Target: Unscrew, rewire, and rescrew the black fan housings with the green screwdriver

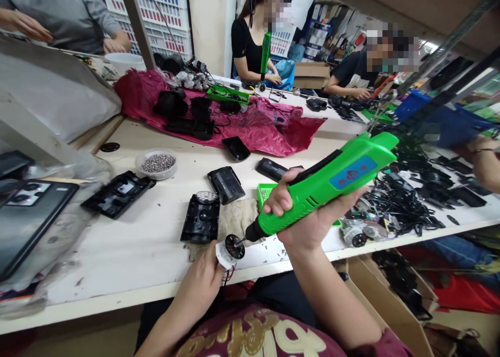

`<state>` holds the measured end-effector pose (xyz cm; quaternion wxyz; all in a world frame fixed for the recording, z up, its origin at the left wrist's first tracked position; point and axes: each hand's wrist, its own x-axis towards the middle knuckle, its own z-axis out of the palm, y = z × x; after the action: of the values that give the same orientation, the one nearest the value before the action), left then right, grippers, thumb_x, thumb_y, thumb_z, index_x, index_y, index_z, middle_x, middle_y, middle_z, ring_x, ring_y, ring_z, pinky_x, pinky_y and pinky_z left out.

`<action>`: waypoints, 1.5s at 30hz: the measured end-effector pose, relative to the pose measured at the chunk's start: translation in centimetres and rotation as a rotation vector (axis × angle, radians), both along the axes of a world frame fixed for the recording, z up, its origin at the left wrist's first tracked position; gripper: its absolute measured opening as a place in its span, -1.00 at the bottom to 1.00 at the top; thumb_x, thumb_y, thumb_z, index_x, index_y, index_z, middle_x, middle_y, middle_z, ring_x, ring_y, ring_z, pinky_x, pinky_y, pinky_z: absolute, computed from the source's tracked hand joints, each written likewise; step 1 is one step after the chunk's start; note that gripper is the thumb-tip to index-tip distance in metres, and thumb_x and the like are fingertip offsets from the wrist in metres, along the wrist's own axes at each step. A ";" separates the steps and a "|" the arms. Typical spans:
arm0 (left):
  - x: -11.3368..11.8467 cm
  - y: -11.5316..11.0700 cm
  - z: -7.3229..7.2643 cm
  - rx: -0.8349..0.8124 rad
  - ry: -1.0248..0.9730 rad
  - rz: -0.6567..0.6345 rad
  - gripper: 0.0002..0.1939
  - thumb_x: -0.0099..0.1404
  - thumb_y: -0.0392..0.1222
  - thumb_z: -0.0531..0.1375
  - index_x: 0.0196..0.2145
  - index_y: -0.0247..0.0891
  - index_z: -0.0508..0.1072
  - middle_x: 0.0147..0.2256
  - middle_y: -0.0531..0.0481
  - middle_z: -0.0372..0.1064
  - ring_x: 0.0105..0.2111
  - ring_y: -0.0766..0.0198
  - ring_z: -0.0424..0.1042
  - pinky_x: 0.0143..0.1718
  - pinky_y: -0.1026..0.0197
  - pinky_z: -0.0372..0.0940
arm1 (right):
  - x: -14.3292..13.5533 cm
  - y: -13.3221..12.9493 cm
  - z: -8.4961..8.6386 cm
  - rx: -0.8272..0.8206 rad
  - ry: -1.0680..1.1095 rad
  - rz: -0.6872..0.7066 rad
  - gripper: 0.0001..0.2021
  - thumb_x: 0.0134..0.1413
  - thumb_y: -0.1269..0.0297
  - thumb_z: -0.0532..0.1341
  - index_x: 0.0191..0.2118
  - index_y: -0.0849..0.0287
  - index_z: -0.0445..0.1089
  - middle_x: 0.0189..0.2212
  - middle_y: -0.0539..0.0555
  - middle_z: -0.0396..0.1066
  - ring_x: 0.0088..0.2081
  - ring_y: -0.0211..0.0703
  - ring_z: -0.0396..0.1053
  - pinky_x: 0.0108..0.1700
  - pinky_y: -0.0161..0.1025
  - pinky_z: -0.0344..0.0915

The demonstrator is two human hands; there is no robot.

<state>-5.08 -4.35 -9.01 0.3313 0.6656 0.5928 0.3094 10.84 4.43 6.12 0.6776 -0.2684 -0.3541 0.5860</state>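
My right hand (308, 221) is wrapped round a green electric screwdriver (328, 185), tilted so its bit points down to the left. The bit meets the black disc on a small white motor (224, 257), which my left hand (203, 273) grips near the table's front edge. Red and black wires hang below the motor. Just beyond lie a black plastic housing half (200, 219) with a round grille and another black shell (225, 184). A green basket (265, 191) with small screws is partly hidden behind the screwdriver.
A clear tub of screws (156, 163) and a black housing (119, 194) are to the left, near a smartphone (35, 221). A crimson plastic sheet (269, 130) bears black parts. Tangled wires (398, 201) cover the right side. Co-workers sit across the table.
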 end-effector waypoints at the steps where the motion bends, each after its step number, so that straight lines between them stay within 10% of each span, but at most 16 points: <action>1: 0.0 0.0 0.1 0.000 -0.003 -0.006 -0.60 0.36 -0.01 -0.08 -0.04 -0.30 0.34 -0.12 -0.33 0.49 -0.11 -0.11 0.51 -0.12 -0.15 0.40 | 0.0 0.0 0.0 0.000 0.001 0.006 -0.19 -0.23 -0.59 -0.10 -0.43 0.14 0.41 -0.78 -0.14 0.14 -0.76 -0.36 0.12 -0.67 -0.37 0.16; 35: -0.5 0.0 0.5 0.001 -0.153 -0.034 -0.71 0.27 -0.16 -0.02 -0.18 -0.19 0.45 -0.22 -0.18 0.54 -0.19 0.00 0.52 -0.16 0.02 0.39 | 0.1 0.0 0.0 0.003 -0.033 0.001 -0.14 -0.21 -0.60 -0.20 -0.39 0.12 0.42 -0.79 -0.15 0.11 -0.76 -0.34 0.09 -0.67 -0.35 0.13; 41: -0.4 -0.3 0.5 -0.021 -0.268 0.146 -0.62 0.26 -0.19 0.00 0.01 -0.25 0.36 -0.12 -0.18 0.52 -0.11 0.06 0.50 -0.09 0.03 0.37 | 1.4 1.2 -0.1 0.062 -0.091 -0.100 -0.16 -0.10 -0.55 -0.18 -0.34 0.14 0.47 -0.76 -0.12 0.15 -0.72 -0.32 0.13 -0.61 -0.33 0.20; 45: -0.8 -0.5 2.9 0.005 -0.487 0.292 -0.72 0.15 -0.21 0.20 -0.14 -0.18 0.40 -0.15 -0.04 0.49 -0.12 0.13 0.47 -0.07 0.14 0.35 | 2.1 2.4 -1.6 0.090 -0.261 -0.151 -0.24 0.00 -0.47 -0.11 -0.31 0.15 0.49 -0.65 -0.03 0.28 -0.59 -0.21 0.29 -0.48 -0.22 0.30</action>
<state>-5.88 -4.87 -6.09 0.4143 0.4800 0.5846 0.5062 12.92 6.86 4.49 0.6794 -0.3373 -0.4440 0.4770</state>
